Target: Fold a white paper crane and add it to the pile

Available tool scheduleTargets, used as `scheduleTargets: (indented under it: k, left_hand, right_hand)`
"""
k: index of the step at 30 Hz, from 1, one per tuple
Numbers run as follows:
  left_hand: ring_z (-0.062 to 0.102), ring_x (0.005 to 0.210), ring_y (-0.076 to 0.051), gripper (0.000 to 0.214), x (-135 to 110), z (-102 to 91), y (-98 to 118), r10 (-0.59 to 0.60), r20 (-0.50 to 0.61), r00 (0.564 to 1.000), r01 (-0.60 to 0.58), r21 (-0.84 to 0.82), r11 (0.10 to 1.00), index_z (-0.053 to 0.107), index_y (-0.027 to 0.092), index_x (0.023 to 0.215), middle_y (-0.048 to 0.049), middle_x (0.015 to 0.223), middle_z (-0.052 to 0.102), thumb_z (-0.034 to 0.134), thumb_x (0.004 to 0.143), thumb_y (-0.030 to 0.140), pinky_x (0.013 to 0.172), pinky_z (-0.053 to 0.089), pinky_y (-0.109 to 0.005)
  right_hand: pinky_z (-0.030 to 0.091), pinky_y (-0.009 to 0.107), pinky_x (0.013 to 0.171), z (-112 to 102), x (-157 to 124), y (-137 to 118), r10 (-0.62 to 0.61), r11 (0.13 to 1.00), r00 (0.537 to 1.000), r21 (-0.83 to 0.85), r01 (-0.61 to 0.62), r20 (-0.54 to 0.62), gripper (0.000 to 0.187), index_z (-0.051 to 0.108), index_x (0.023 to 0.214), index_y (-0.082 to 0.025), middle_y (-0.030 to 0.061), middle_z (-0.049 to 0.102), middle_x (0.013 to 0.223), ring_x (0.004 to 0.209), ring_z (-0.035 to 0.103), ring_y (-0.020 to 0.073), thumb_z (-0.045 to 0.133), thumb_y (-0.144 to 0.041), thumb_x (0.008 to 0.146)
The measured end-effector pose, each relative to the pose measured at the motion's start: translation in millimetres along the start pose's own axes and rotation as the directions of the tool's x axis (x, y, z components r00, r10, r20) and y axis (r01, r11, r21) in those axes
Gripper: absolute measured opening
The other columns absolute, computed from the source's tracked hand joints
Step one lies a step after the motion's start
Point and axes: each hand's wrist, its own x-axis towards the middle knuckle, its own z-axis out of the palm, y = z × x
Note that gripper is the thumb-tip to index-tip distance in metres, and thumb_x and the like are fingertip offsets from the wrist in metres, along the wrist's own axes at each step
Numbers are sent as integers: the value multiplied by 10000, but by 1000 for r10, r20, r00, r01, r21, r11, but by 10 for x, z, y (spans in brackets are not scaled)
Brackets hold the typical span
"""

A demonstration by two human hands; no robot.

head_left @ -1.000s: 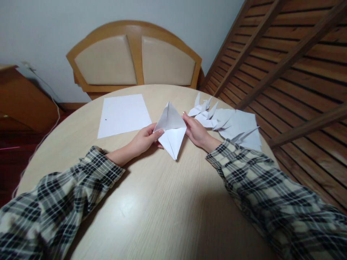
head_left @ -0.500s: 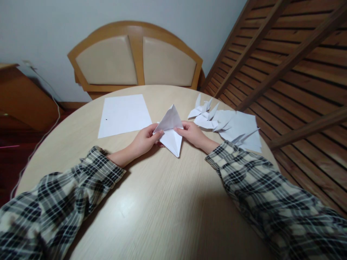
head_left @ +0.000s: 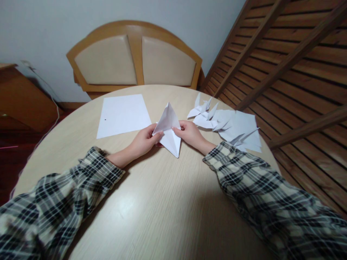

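Between my two hands is a folded piece of white origami paper [head_left: 168, 122], its upper flap raised to a point and its lower part tapering towards me. My left hand [head_left: 146, 140] pinches its left edge, thumb on top and fingers mostly underneath. On the opposite edge, my right hand [head_left: 193, 135] grips the paper the same way, its thumb pressing near the middle crease. The fingers behind the paper are largely hidden.
A flat white sheet [head_left: 123, 116] with a small dark spot lies at the far left of the round table [head_left: 151, 202]. Several folded paper cranes [head_left: 204, 119] rest at the right, some over white paper sheets [head_left: 245, 124]. Beyond stands a padded wooden headboard [head_left: 139, 54].
The raised upper flap has shifted slightly left and its sides have drawn in, so its point looks narrower. My right hand has moved a little to the left with it.
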Motion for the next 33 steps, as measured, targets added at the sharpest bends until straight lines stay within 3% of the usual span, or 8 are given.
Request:
scheduleTargets:
  k: [13, 16, 18, 22, 25, 28, 33]
  left_hand:
    - [502, 616, -116, 226, 0, -17, -27, 1, 20, 1000, -2, 76, 997, 562, 133, 955, -11, 754, 567, 555, 870, 343, 552, 413, -232]
    - [501, 625, -120, 208, 9, -33, -42, -2, -12, 1000, 3, 115, 993, 568, 135, 941, -4, 745, 563, 560, 863, 328, 565, 410, -237]
    - [496, 633, -121, 188, 20, -39, -59, -5, -43, 999, 9, 105, 994, 573, 136, 924, 1, 731, 553, 572, 847, 308, 572, 406, -237]
    - [499, 623, -121, 202, 42, -30, -102, -61, -89, 994, 54, -82, 995, 574, 136, 923, -3, 723, 563, 598, 821, 309, 568, 406, -239]
    - [528, 634, -127, 240, 50, -21, -123, -140, -100, 985, 108, -278, 955, 573, 131, 937, -20, 754, 596, 637, 801, 317, 578, 420, -248]
    - [569, 688, -147, 280, 53, -29, -128, -178, -73, 981, 135, -397, 908, 589, 123, 968, -51, 827, 638, 677, 777, 308, 619, 444, -267]
    - [591, 754, -165, 303, 47, -52, -127, -166, -23, 986, 138, -449, 883, 622, 115, 987, -77, 907, 672, 710, 763, 299, 698, 455, -292]
  right_hand:
    - [326, 280, 545, 121, -30, -80, -4, 997, 988, -74, -7, -152, 131, 620, 720, -170, 10, 589, 656, 600, 486, 145, 569, -284, 761]
    - [329, 287, 555, 126, -37, -70, -3, 1000, 993, 17, 5, -118, 236, 579, 685, -184, 0, 544, 631, 599, 470, 145, 540, -374, 819]
    - [365, 294, 592, 117, -35, -53, -2, 985, 997, 174, 15, -76, 327, 560, 681, -192, 0, 542, 646, 628, 487, 149, 506, -462, 856]
    - [450, 317, 728, 73, -13, -24, 83, 823, 995, 560, -96, 49, 442, 608, 773, -197, 26, 639, 773, 743, 575, 159, 439, -593, 874]
    - [467, 317, 774, 43, 5, -16, 157, 724, 982, 664, -190, 110, 386, 652, 834, -199, 31, 678, 833, 792, 607, 152, 524, -563, 845]
    - [460, 322, 837, 35, 15, 5, 133, 719, 984, 671, -178, 117, 249, 679, 847, -194, 28, 691, 861, 829, 611, 143, 651, -435, 792]
    - [442, 375, 909, 50, 15, 52, 99, 776, 983, 606, -175, 157, 175, 703, 830, -181, 42, 706, 876, 855, 609, 159, 639, -342, 804]
